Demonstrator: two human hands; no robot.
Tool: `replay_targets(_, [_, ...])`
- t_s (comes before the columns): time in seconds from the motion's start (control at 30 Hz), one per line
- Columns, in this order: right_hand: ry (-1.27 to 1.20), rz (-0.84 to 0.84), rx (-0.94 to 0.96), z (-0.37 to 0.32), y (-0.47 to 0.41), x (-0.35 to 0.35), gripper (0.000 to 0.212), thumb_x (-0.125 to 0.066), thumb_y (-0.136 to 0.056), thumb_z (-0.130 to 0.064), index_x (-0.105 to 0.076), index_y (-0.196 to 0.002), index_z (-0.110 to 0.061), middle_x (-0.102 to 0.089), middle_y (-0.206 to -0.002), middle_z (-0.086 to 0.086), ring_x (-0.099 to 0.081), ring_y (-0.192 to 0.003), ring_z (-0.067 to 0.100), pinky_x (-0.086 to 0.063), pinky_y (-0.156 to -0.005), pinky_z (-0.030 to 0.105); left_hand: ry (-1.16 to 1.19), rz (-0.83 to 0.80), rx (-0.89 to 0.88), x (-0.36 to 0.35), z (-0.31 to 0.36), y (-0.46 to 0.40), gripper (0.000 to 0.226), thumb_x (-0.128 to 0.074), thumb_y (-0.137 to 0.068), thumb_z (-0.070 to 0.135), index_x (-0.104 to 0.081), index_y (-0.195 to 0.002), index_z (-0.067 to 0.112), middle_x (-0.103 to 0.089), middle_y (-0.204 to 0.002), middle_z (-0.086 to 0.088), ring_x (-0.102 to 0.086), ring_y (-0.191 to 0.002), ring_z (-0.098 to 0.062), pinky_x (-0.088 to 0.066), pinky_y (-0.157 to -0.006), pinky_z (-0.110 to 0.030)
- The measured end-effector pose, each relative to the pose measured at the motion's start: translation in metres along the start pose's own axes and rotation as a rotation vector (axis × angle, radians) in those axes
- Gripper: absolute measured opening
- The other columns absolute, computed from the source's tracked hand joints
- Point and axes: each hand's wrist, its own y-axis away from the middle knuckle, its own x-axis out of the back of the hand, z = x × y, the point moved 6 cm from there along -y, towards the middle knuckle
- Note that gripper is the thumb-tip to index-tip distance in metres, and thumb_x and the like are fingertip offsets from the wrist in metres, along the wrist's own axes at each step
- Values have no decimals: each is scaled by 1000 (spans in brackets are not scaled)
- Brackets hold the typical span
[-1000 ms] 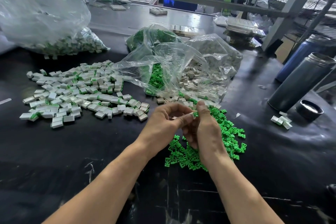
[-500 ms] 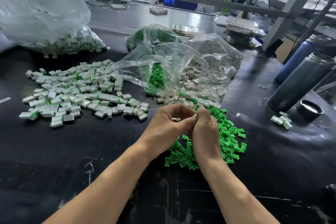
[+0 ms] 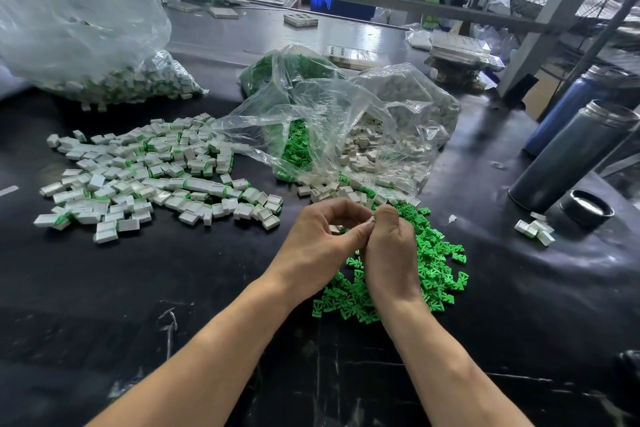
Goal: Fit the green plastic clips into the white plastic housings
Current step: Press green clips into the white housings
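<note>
- Green clips point(image 3: 433, 263) lay heaped under both hands, within easy reach.
- Left hand point(image 3: 320, 246) and right hand point(image 3: 389, 253) met, pinching one white housing point(image 3: 371, 219), seemingly to seat a clip.

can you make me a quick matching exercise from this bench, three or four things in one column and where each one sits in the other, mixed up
Things:
1. loose green clips
2. pile of assembled housings
3. black cap
4. empty white housings

Places:
A. spilling from the clear bag in the middle
B. beside the grey flask on the right
C. spread on the table, left of the hands
D. heaped under and right of the hands

Pairs: 1-D, 2-C, 3-B, 4-A
</note>
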Motion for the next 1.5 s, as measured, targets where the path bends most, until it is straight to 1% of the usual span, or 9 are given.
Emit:
replay_targets(0.17, [32, 17, 43, -2, -1, -1, 55, -32, -93, -39, -75, -75, -8, -65, -52, 4, -60, -43, 16, -43, -39, 28, 0, 15, -17, 2, 2, 1, 6, -75, -93, 17, -75, -97, 12, -73, -87, -3, -62, -61, -4, -51, -52, -20])
replay_targets(0.33, [25, 6, 50, -3, -1, -2, 57, -31, -92, -40, -78, -79, -9, -69, -58, 10, -64, -48, 19, -48, -40, 33, 3, 24, -25, 3, 1, 2, 6, -75, -93, 18, -75, -96, 12, -74, -89, -5, -62, -60, -8, -51, -52, -20])
replay_targets(0.47, [43, 23, 53, -2, -2, -2, 56, -32, -91, -41, -77, -80, -10, -68, -54, 0, -62, -47, 10, -44, -41, 26, 16, 22, -24, 3, 0, 1, 8, -75, -92, 19, -75, -97, 12, -75, -91, -5, -66, -65, -13, -55, -56, -27])
replay_targets(0.6, [-3, -20, 24, 2, -2, -6, 58, -32, -92, -43, -79, -87, -9, -72, -64, 12, -68, -57, 23, -52, -48, 37, 19, 25, -25, 2, 0, 1, 9, -75, -92, 17, -75, -97, 10, -75, -91, -6, -65, -63, -8, -53, -53, -22])
replay_targets(0.7, [8, -16, 38, 1, -2, -4, 52, -34, -93, -45, -80, -79, -25, -73, -66, -5, -69, -64, 10, -51, -55, 28, 6, 19, -24, 3, 0, 1, 9, -75, -93, 16, -74, -99, 10, -75, -95, -11, -65, -64, -9, -53, -53, -22])
replay_targets(0.8, [22, -8, 38, 0, -1, -1, 55, -33, -99, -51, -73, -63, -39, -62, -51, -12, -57, -49, 4, -44, -47, 24, 24, 19, -16, 4, 1, 0, 11, -75, -93, 16, -74, -101, 9, -76, -97, -11, -69, -73, -18, -59, -63, -32])
replay_targets(0.9, [95, -3, 79, -1, -3, 7, 65, -32, -107, -56, -70, -60, -32, -57, -50, -12, -49, -47, 4, -39, -51, 24, 37, 91, -20, 12, 0, -3, 9, -78, -90, 16, -75, -97, 10, -77, -91, -10, -69, -77, -13, -56, -76, -33])
replay_targets(1.17, [61, -100, 223, -9, -6, 10, 14, -69, -100, -31, -71, -90, -21, -66, -69, -11, -55, -61, 8, -42, -60, 27, 38, 167, -17, 24, -1, -6, 2, -76, -90, 12, -75, -89, 12, -70, -73, 4, -56, -61, -6, -49, -60, -19])
replay_targets(1.5, [113, -91, 187, -8, -5, 13, 14, -70, -99, -27, -71, -86, -22, -72, -77, -3, -64, -69, 11, -50, -63, 28, -105, 129, 0, 21, 1, -3, 13, -74, -93, 13, -75, -102, 21, -65, -76, 3, -57, -63, -3, -50, -61, -21])
